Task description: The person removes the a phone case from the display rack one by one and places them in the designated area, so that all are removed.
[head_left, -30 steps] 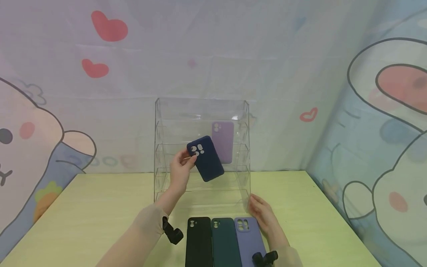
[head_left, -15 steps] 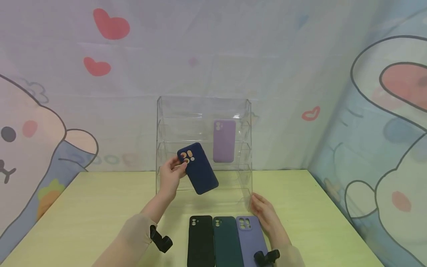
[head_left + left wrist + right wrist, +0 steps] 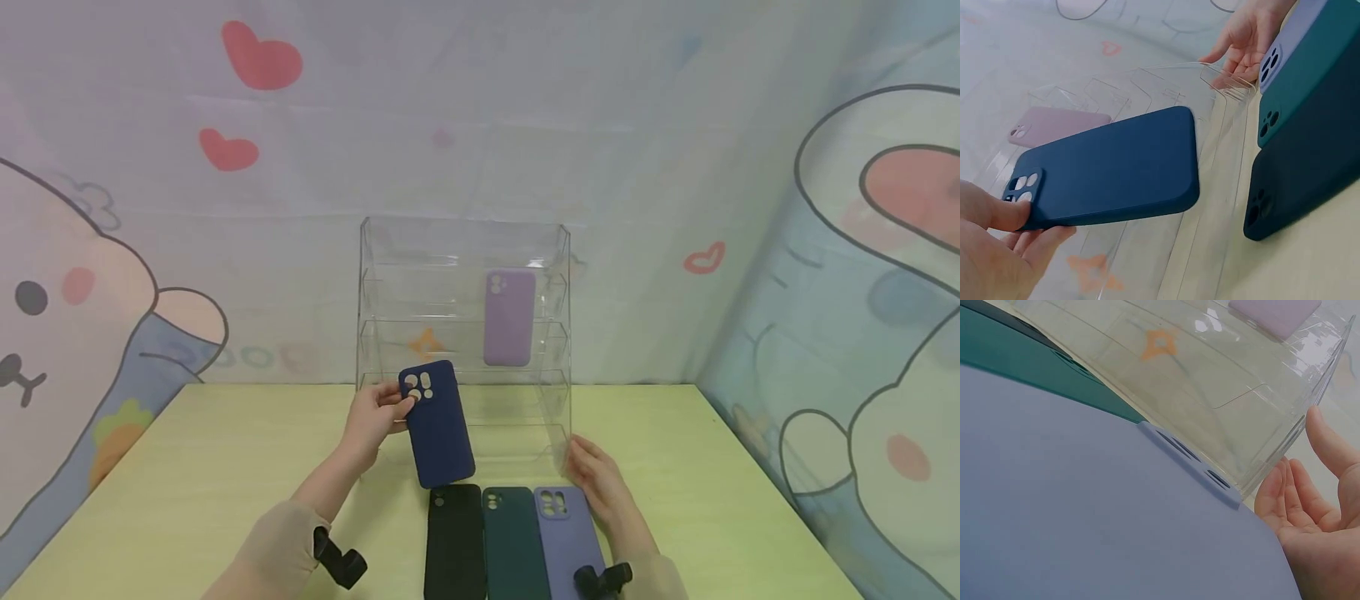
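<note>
Navy blue rectangular phone case (image 3: 437, 425): matt, smooth, silicone-like. Black (image 3: 453, 542), dark green (image 3: 514, 543) and lavender (image 3: 567, 542) cases: same matt finish. Tiered clear display rack (image 3: 463, 250): glossy transparent plastic. Pale yellow-green tabletop (image 3: 187, 475): faint wood grain, low sheen.

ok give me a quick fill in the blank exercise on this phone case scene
1. The left hand pinches the ____ blue case by its camera end.
2. The lilac case stands inside the clear ____ rack.
3. On the table, the green case lies between the black case and the ____ one.
4. The right hand holds ____.

Missing words: navy; acrylic; lavender; nothing
</note>
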The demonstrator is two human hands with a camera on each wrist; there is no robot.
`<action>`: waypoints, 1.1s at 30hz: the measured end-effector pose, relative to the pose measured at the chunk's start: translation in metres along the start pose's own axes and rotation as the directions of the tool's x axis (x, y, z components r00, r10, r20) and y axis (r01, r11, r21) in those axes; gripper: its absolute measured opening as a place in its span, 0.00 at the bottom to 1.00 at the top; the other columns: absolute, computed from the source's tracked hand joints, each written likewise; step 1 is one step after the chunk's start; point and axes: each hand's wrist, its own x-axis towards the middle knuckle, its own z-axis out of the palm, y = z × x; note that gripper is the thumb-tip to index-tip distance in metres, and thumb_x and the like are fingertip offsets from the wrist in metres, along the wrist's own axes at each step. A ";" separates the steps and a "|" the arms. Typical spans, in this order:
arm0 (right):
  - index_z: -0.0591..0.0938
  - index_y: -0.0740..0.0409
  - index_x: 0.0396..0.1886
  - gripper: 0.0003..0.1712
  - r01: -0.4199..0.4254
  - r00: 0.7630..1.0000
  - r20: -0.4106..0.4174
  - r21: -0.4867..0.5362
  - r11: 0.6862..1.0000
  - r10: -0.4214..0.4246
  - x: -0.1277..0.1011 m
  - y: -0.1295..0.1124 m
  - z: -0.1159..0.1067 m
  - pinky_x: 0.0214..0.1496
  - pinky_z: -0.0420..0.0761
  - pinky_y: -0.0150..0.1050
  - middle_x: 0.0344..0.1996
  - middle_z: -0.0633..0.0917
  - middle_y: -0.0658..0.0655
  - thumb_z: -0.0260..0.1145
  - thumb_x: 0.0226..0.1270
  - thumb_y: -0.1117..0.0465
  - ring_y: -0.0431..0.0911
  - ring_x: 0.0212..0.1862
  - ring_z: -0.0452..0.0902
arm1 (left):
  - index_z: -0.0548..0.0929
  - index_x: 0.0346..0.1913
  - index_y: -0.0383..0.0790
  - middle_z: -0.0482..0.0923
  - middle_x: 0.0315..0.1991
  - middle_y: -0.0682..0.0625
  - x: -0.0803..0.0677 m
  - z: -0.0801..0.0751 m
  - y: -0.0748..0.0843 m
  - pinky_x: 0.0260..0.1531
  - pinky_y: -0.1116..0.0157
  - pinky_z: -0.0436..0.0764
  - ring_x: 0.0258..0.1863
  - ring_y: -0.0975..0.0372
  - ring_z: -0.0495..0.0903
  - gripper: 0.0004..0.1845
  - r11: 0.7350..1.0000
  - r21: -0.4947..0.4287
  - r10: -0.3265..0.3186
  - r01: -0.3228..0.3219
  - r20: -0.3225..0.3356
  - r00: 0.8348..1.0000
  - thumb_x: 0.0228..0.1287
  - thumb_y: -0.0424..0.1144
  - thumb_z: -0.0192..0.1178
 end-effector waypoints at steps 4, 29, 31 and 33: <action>0.58 0.75 0.69 0.31 -0.002 1.000 0.012 -0.017 1.000 0.002 -0.001 0.000 -0.001 0.51 0.76 0.27 0.48 0.77 0.49 0.53 0.75 0.63 0.35 0.48 0.73 | 0.67 0.62 0.18 0.74 0.52 0.28 -0.007 -0.005 -0.002 0.40 0.62 0.86 0.36 0.60 0.84 0.24 0.999 0.039 -0.036 0.035 0.035 0.999 0.67 0.28 0.56; 0.57 0.74 0.70 0.32 -0.013 1.000 0.016 -0.039 0.999 0.013 0.000 -0.001 0.000 0.52 0.75 0.26 0.55 0.75 0.55 0.54 0.75 0.61 0.36 0.51 0.74 | 0.70 0.56 0.13 0.84 0.34 0.38 -0.039 -0.031 -0.028 0.33 0.58 0.86 0.27 0.58 0.84 0.23 0.958 0.237 -0.196 0.161 0.132 0.972 0.63 0.28 0.59; 0.57 0.74 0.70 0.32 -0.013 1.000 0.014 -0.030 0.999 0.013 0.000 -0.001 -0.001 0.51 0.76 0.27 0.52 0.77 0.52 0.54 0.75 0.61 0.36 0.50 0.74 | 0.71 0.56 0.14 0.84 0.32 0.39 -0.041 -0.032 -0.031 0.32 0.59 0.86 0.26 0.59 0.84 0.23 0.954 0.250 -0.205 0.167 0.130 0.970 0.63 0.28 0.59; 0.57 0.74 0.70 0.32 -0.014 1.000 0.013 -0.030 0.999 0.015 0.000 -0.001 -0.001 0.51 0.76 0.27 0.51 0.77 0.51 0.54 0.75 0.61 0.35 0.49 0.75 | 0.71 0.56 0.14 0.84 0.32 0.40 -0.042 -0.033 -0.034 0.31 0.59 0.86 0.25 0.59 0.83 0.23 0.949 0.263 -0.214 0.175 0.128 0.968 0.63 0.28 0.59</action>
